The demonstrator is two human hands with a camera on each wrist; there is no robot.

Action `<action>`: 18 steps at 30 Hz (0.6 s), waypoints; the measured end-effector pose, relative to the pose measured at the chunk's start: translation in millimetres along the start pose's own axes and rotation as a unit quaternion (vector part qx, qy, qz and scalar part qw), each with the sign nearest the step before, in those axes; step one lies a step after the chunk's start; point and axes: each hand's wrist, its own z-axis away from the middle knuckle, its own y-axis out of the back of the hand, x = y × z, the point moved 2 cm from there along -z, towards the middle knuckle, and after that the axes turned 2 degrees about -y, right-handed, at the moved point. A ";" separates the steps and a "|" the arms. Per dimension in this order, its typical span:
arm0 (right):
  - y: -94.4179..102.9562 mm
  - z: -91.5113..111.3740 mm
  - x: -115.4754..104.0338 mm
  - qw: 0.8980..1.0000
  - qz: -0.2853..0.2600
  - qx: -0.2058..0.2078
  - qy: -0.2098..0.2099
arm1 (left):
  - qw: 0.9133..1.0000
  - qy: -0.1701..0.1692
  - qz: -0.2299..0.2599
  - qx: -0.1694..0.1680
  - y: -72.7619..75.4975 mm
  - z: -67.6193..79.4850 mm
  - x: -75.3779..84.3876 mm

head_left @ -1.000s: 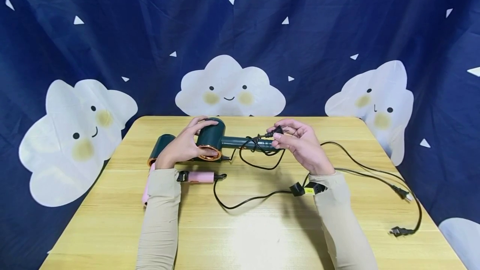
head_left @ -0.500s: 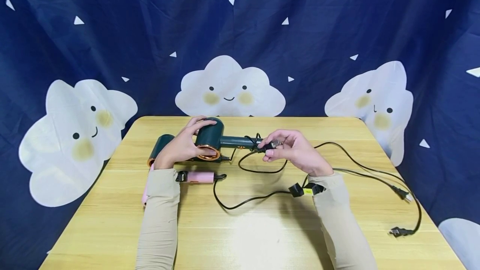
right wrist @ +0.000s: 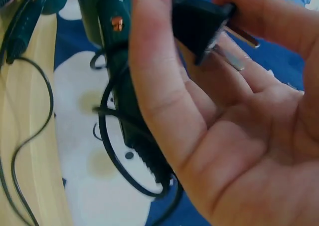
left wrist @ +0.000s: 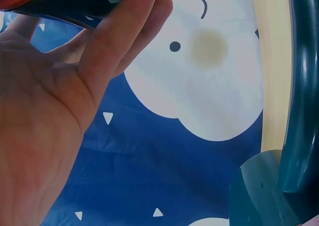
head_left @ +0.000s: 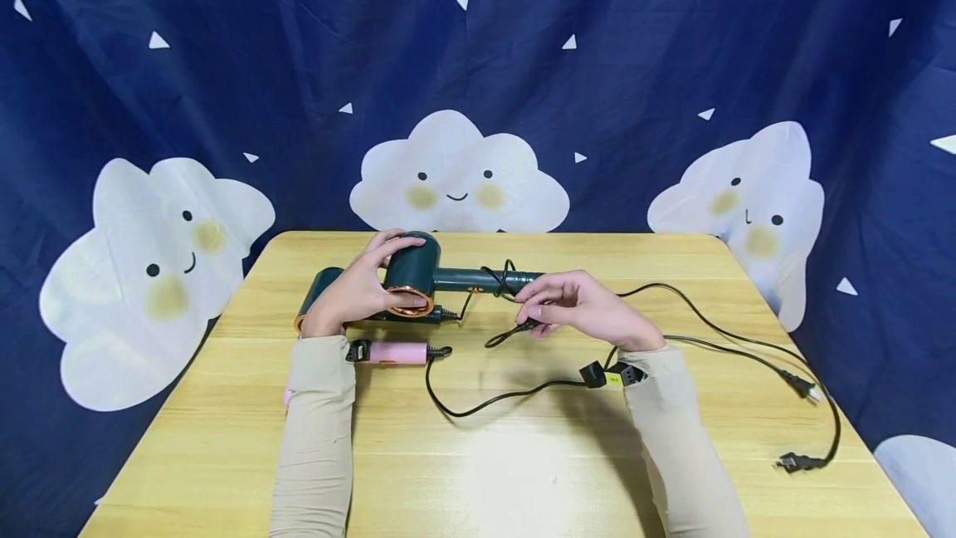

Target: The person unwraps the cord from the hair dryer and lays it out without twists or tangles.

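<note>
My left hand (head_left: 351, 293) grips the round head of a dark green hair dryer (head_left: 415, 266) with a copper rim, thumb below and fingers over the top. The dryer is held sideways above the table, its handle pointing right. Black cord (head_left: 509, 266) loops around the far end of that handle. Just below the handle's end, my right hand (head_left: 586, 310) pinches the cord's black two-prong plug (right wrist: 197, 24). In the right wrist view the metal prongs point toward the palm. From the head view the plug is mostly hidden by fingers.
Behind my left hand lies a second green hair dryer (head_left: 319, 287). A pink hair dryer (head_left: 399, 353), partly covered by my left forearm, lies nearer. Its cord runs right across the wooden table (head_left: 463, 463). Two plugs, one nearer (head_left: 799, 462) and one farther (head_left: 801, 387), lie at the right.
My right hand has moved down and slightly left with the plug, which has turned into the fingers. The hanging cord loop has shrunk. My left hand and the dryer have shifted slightly left.
</note>
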 end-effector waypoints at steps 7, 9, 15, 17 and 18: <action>11.9 5.7 3.3 0.998 0.056 -0.009 -0.012 | 1.000 -0.002 -0.003 0.014 2.4 1.9 -4.3; 15.3 7.6 4.9 0.997 0.069 -0.007 -0.022 | 1.000 -0.005 -0.004 0.014 2.7 1.9 -4.4; 25.4 14.4 9.6 0.995 0.085 -0.011 -0.052 | 1.000 -0.019 0.000 0.008 3.3 1.6 -3.3; 29.4 16.6 11.0 0.994 0.091 -0.010 -0.056 | 1.000 -0.021 0.002 0.012 3.9 1.7 -3.1; 31.5 17.7 11.6 0.994 0.092 -0.010 -0.054 | 1.000 -0.021 0.002 0.014 4.3 1.8 -3.0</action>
